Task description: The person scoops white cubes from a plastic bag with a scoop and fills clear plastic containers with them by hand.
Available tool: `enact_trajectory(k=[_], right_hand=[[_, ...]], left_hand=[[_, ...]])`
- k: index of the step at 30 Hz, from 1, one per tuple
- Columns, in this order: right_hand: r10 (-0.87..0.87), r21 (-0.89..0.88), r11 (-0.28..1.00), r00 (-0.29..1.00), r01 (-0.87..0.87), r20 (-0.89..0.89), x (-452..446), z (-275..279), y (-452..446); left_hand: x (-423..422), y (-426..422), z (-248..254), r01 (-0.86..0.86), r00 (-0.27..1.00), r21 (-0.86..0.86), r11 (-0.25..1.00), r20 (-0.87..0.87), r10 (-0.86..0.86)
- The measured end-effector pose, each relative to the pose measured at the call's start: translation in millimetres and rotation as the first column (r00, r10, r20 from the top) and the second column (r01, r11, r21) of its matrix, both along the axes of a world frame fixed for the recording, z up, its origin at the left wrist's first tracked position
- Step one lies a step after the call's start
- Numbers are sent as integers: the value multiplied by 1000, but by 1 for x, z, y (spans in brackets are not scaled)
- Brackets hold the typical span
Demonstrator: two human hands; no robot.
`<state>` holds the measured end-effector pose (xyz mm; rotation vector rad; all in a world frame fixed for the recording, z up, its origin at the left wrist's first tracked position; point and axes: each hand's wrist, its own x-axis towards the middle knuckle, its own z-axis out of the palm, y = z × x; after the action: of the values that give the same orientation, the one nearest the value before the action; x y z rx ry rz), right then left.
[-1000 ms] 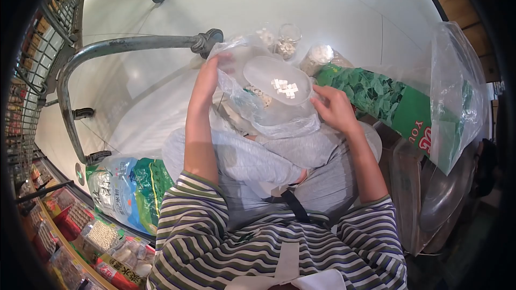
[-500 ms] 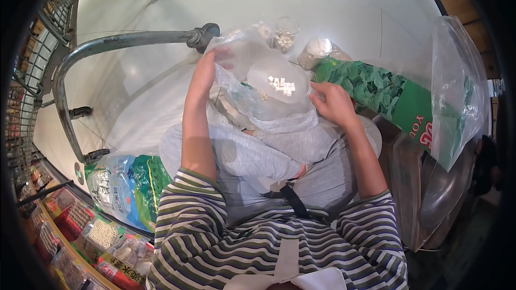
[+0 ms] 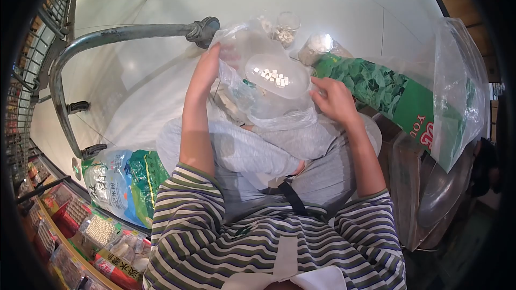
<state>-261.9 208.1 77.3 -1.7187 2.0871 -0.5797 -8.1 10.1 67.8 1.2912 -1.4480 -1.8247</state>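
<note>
My left hand (image 3: pixel 217 60) is at the left side of a clear plastic bag (image 3: pixel 234 83), with its fingers behind the film, gripping the bag's edge. Over the bag's mouth sits a translucent oval plastic scoop (image 3: pixel 294 87). Several small white square pieces (image 3: pixel 275 77) lie in the scoop, some spread toward its far left end. My right hand (image 3: pixel 332 98) pinches the scoop's near right end between thumb and fingers. The bag's lower part rests against my crossed legs, and its contents are blurred by the film.
Clear jars (image 3: pixel 286 29) with pale pieces stand beyond the bag. A green printed sack (image 3: pixel 376 83) lies to the right, by a brown box (image 3: pixel 403 182). At left is a metal cart (image 3: pixel 123 40) on casters. A blue-green package (image 3: pixel 123 182) lies near a shelf of packed goods (image 3: pixel 102 231).
The white pieces have slid left and spread out within the scoop, which has tipped slightly. Both hands keep nearly the same places.
</note>
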Motion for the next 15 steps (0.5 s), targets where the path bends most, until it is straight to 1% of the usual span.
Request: enact_trajectory(k=[2, 3, 5, 6, 8, 10, 13, 15], right_hand=[[-49, 12, 999, 992, 48, 115, 2, 4, -1], [-48, 13, 999, 992, 47, 116, 1, 1, -2], [-27, -57, 998, 998, 30, 63, 0, -5, 0], [-30, -59, 998, 998, 34, 63, 0, -3, -1], [-33, -1, 999, 993, 33, 115, 2, 3, -1], [-36, -9, 999, 993, 37, 108, 1, 2, -1], [-36, -9, 999, 995, 38, 97, 2, 4, -1], [-31, 3, 1000, 995, 31, 92, 2, 4, -1]], left_hand=[[-1, -1, -4, 0, 1000, -2, 1000, -1, 0], [0, -1, -5, -2, 1000, -1, 1000, -1, 2], [-1, 0, -7, -15, 1000, 12, 1000, 1, 15], [-3, 0, -7, -28, 1000, 21, 999, 2, 28], [-3, 2, -7, -12, 1000, 11, 1000, 18, 12], [-4, 4, -8, 4, 999, 2, 1000, 35, -4], [-6, 2, -16, -2, 998, 32, 999, 64, 0], [-7, 1, -24, 48, 998, 3, 999, 51, -48]])
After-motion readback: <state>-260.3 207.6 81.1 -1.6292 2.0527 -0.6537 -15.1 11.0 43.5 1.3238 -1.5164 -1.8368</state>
